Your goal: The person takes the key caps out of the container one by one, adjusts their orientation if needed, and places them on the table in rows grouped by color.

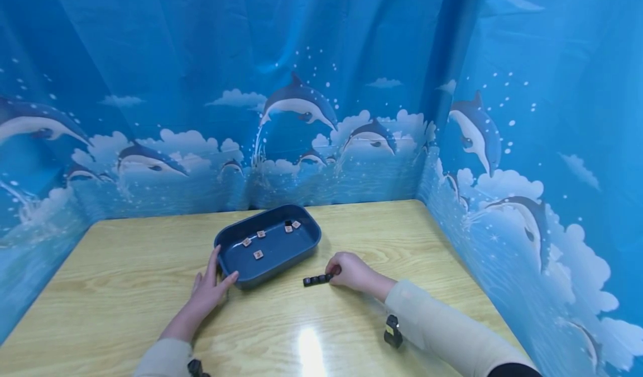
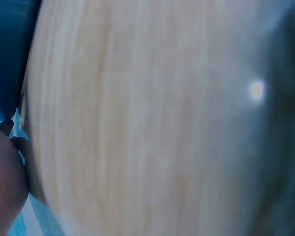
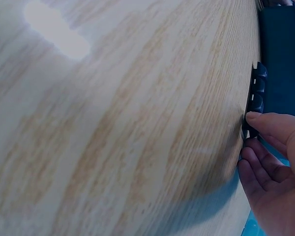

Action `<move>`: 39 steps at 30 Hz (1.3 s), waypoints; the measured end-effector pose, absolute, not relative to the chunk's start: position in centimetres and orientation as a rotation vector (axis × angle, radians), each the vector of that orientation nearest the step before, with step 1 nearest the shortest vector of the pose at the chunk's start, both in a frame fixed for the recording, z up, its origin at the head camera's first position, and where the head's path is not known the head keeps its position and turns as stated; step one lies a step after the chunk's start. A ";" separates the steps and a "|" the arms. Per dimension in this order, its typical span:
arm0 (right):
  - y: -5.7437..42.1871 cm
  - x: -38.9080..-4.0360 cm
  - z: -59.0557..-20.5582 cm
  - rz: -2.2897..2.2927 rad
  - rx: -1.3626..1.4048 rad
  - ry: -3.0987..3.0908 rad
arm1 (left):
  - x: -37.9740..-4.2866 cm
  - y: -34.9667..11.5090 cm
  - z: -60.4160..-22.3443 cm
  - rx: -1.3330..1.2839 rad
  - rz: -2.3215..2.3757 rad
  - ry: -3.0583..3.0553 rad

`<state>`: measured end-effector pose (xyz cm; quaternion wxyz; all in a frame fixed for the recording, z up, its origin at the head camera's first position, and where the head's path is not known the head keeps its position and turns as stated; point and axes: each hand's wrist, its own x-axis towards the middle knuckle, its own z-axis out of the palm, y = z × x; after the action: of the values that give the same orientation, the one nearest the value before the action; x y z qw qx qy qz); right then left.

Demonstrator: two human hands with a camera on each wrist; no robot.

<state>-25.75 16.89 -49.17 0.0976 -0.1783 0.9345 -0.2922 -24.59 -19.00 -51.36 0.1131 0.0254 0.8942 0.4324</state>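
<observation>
A short row of small black blocks [image 1: 315,280], like cubes or keycaps, sits on the table. At its right end my right hand [image 1: 351,272] pinches the end block between thumb and fingertips; the fingers mostly cover it. In the right wrist view the other black blocks [image 3: 258,86] line up beyond the thumb. My left hand [image 1: 207,292] touches the near left corner of a dark blue tray [image 1: 278,268], thumb at the front rim and fingers spread along the left end. Several pale, marked blocks [image 1: 258,254] and a black block [image 1: 288,223] lie in the tray.
The wood-grain table [image 1: 125,276] reaches back to a blue dolphin-print curtain [image 1: 211,114], which also runs along the right side. The tray stands toward the back, left of the block row. Bright glare marks the table's front middle.
</observation>
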 end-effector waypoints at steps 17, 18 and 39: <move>16.8 -26.0 -48.8 -0.845 -0.583 2.753 | -24.7 -19.2 -51.4 0.066 1.280 2.621; 16.7 -26.0 -48.7 -0.835 -0.580 2.751 | -24.7 -19.2 -51.4 0.063 1.281 2.620; 15.0 -28.4 -41.2 -0.376 -0.884 2.731 | -24.6 -19.0 -51.4 0.017 1.286 2.597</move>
<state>-28.42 15.03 -41.15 0.1229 -0.3030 0.9362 -0.1289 -24.58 -19.00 -51.40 0.1216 0.0060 0.8895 0.4404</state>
